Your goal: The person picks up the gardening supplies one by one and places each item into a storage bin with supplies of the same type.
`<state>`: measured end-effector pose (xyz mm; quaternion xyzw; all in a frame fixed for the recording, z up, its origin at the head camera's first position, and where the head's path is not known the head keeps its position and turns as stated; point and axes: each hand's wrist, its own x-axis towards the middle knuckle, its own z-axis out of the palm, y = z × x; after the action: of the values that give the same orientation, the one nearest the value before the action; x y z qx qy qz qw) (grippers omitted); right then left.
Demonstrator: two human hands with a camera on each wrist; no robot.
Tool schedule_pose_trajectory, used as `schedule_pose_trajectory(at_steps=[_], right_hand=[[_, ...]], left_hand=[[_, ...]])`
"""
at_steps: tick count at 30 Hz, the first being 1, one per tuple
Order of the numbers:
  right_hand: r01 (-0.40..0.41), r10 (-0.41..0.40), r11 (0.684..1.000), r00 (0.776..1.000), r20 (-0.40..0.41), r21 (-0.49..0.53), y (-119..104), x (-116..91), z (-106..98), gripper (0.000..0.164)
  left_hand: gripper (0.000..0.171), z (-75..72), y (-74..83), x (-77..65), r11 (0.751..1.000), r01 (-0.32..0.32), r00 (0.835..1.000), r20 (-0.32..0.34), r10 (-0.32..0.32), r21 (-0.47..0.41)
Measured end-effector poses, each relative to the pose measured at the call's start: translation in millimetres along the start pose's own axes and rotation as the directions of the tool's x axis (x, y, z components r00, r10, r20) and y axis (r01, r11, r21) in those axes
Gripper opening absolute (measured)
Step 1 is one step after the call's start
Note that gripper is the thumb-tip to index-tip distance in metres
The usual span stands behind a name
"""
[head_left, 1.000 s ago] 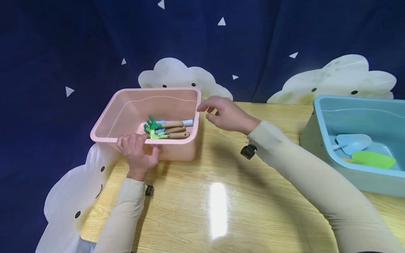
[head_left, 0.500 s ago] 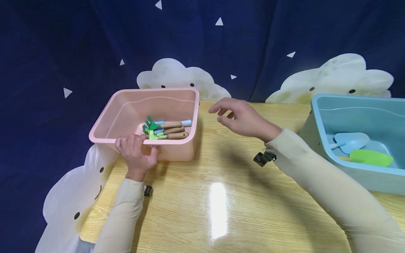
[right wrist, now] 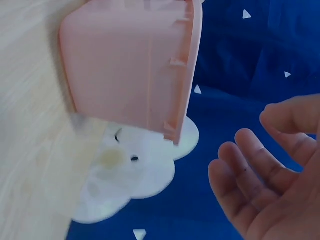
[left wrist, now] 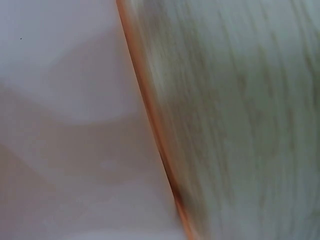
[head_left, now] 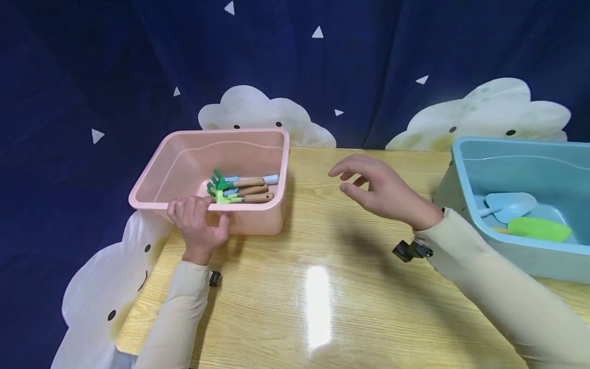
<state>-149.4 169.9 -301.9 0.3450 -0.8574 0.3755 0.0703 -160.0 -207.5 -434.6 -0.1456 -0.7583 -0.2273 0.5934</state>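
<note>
My left hand (head_left: 198, 228) grips the front rim of a pink plastic bin (head_left: 258, 218), fingers over the edge and thumb against the outer wall. Inside the bin lie several small garden tools: a dark green hand rake (head_left: 220, 182), a light green tool (head_left: 222, 197) with a wooden handle, and a light blue handle (head_left: 271, 179). They overlap, so some heads are hidden. My right hand (head_left: 375, 187) hangs in the air between the two bins, fingers loosely bent, holding nothing. In the right wrist view the pink bin's side (right wrist: 120, 65) stands apart from that hand.
A blue bin (head_left: 465, 179) stands on the right of the wooden table (head_left: 276, 297). It holds a light blue trowel (head_left: 513, 205) and a green trowel (head_left: 541, 229). Behind the table hangs a dark blue curtain (head_left: 286, 51) with white clouds.
My right hand has moved away from the pink bin's right rim, rightward and slightly toward me. The left hand stays on the front rim, and the bins have not moved.
</note>
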Motion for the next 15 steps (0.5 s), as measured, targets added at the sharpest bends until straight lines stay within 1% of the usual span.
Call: schedule_pose_trajectory(at_steps=[3,6,8,12,15], right_hand=[[0.041,-0.043,0.998,0.998,-0.049,-0.051,2,-13,-2,0.027],[0.053,-0.062,0.995,0.993,-0.097,-0.085,4,-30,-2,0.030],[0.039,-0.052,0.994,0.990,-0.128,-0.100,7,-43,-1,0.032],[-0.015,-0.004,0.993,0.987,-0.162,-0.114,16,-68,1,0.036],[-0.033,0.010,0.992,0.984,-0.180,-0.123,22,-81,2,0.037]], left_hand=[[0.034,-0.9,-0.1,-0.6,1.000,0.002,1.000,-0.004,-0.002,0.002],[0.034,-1.9,0.8,-0.8,1.000,0.004,1.000,-0.001,-0.004,-0.002],[0.034,-2.5,1.8,-0.3,1.000,0.007,1.000,0.014,-0.007,-0.010],[0.034,-3.1,2.6,1.0,1.000,0.014,0.999,0.042,-0.013,-0.023],[0.035,-3.4,1.1,0.9,1.000,0.006,0.999,0.036,-0.006,-0.008]])
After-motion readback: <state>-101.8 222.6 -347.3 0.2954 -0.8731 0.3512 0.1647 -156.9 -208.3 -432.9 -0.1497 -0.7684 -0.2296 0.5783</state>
